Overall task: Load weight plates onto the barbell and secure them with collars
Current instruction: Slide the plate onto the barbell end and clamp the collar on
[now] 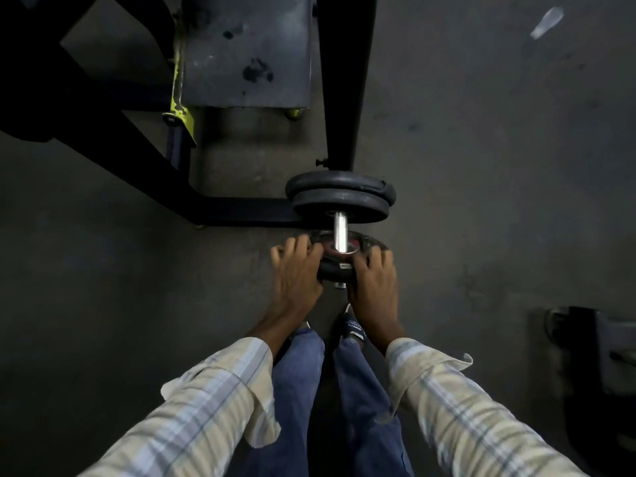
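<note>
Both hands' grip [296,270] [373,277] clasps plate [339,263] on sleeve [341,232].

Dim grey concrete floor [481,166] (stained in patches) under a dark metal frame [103,142] with yellow bracket [179,122].

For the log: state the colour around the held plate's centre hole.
Red, ringing the plate hole; head view.

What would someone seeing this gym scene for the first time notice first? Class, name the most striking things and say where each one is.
At the centre, the left hand and the right hand grip a small weight plate threaded on the shiny barbell sleeve. Just beyond it, two larger dark plates already sit on the sleeve. Upper left, a black rack frame with a chipped yellow bracket stands out against the grey floor.
</note>
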